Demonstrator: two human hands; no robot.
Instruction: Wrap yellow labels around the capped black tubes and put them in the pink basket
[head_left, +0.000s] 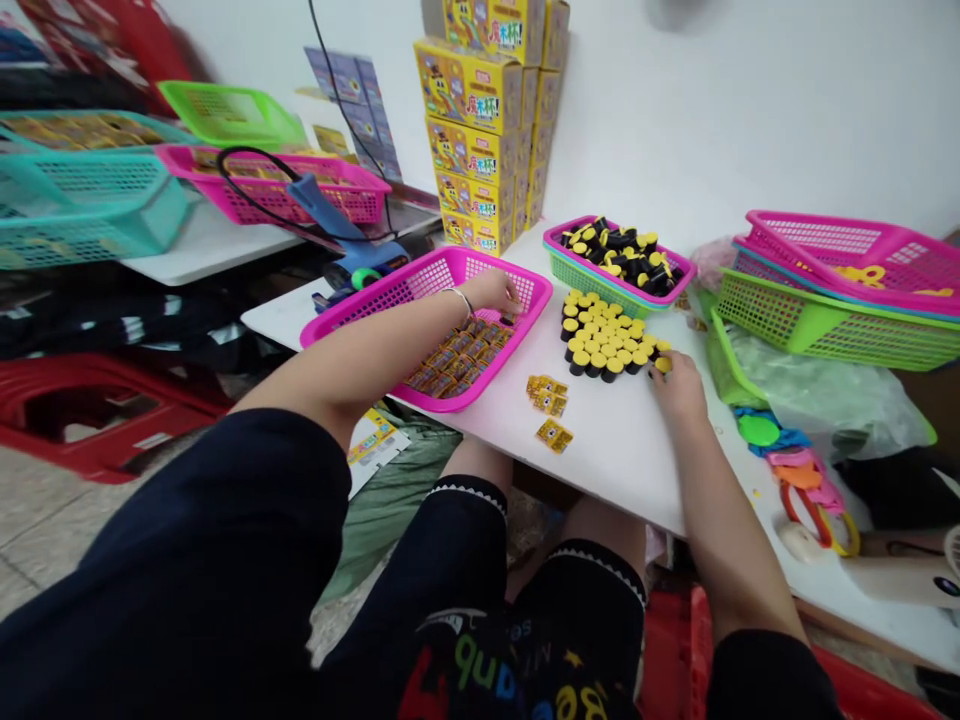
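Note:
My left hand [495,295], with a thin silver bangle at the wrist, sits over a pink plastic basket [420,290] on the white table [622,460]. Its fingers point down towards a pile of small yellow-and-dark packets [457,358], and what they hold is hidden. My right hand [676,388] pinches a yellow-capped black cylinder [663,365] at the edge of a tight cluster of upright cylinders [604,338]. Several loose packets [547,395] lie on the table between my hands.
A pink-on-green basket stack [581,270] holds jumbled cylinders at the back. Yellow printed cartons [469,130] rise behind it. Stacked baskets [840,300] stand at the right, and more baskets [90,190] stand on a table at the left, with a blue tool [330,220].

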